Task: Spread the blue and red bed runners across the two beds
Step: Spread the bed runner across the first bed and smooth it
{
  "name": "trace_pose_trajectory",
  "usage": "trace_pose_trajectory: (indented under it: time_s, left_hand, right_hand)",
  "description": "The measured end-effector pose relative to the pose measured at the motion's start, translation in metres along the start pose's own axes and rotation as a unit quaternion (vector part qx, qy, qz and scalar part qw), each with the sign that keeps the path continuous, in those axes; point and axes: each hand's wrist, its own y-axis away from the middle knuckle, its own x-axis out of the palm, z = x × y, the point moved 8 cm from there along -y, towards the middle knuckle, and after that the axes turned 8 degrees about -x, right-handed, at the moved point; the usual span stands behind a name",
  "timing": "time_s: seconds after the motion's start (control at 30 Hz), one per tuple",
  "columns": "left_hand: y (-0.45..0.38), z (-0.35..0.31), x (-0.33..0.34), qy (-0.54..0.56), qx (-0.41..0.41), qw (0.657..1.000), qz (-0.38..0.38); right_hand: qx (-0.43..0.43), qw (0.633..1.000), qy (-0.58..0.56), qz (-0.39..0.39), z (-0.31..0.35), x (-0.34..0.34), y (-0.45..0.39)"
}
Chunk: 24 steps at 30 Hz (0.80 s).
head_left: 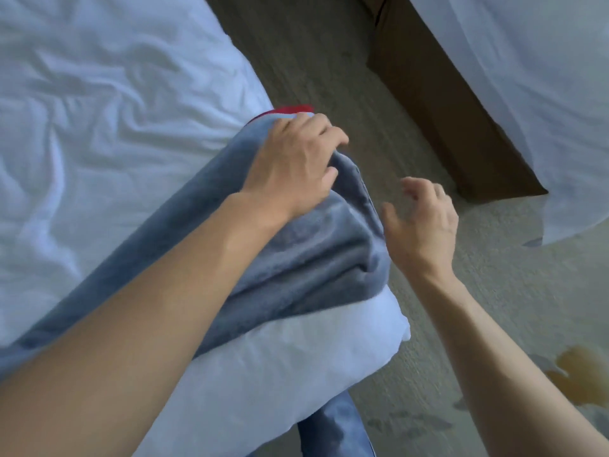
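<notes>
A folded blue bed runner [296,245] lies on the corner of the near bed [99,127], which has a rumpled white sheet. A strip of the red bed runner [295,109] peeks out from under the blue one at its far end. My left hand [293,163] lies on top of the blue runner, its fingers curled over the fold at the far edge. My right hand [421,222] hovers beside the runner's right edge over the carpet, fingers loosely spread and holding nothing. The second bed [527,77] stands at the top right.
A strip of beige carpet [329,61] runs between the two beds. The second bed has a brown wooden base [438,103], and its white sheet hangs down over it. Orange and grey patterns mark the carpet at the lower right. My blue-jeaned leg [336,430] shows at the bottom.
</notes>
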Motion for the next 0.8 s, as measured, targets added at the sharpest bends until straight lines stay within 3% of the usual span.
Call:
trace_pose_trajectory:
  time_s: [0.1, 0.2, 0.3, 0.37, 0.63, 0.7, 0.8]
  left_hand:
    - [0.033, 0.085, -0.043, -0.032, -0.127, 0.991, -0.042]
    - [0.080, 0.158, -0.063, -0.027, -0.243, 0.969, -0.035]
    - [0.117, 0.186, -0.058, 0.000, -0.292, 0.956, 0.039]
    - [0.128, 0.181, -0.057, 0.003, -0.282, 0.959, 0.035]
    - [0.153, 0.138, -0.040, 0.035, -0.224, 0.974, -0.022]
    - [0.164, 0.143, -0.040, 0.089, -0.234, 0.968, -0.035]
    - [0.173, 0.165, -0.045, 0.084, -0.269, 0.958, -0.044]
  right_hand:
    - [-0.131, 0.991, -0.004, -0.016, 0.095, 0.010, -0.018]
    - [-0.242, 0.970, -0.009, -0.002, 0.187, 0.036, -0.023]
    - [-0.329, 0.943, 0.011, 0.053, 0.253, 0.073, -0.014]
    - [-0.376, 0.920, 0.050, 0.098, 0.277, 0.097, -0.007]
    - [-0.455, 0.830, 0.211, 0.244, 0.268, 0.133, 0.016]
    - [-0.472, 0.806, 0.241, 0.265, 0.256, 0.130, 0.027]
    - [-0.479, 0.777, 0.293, 0.286, 0.249, 0.129, 0.036]
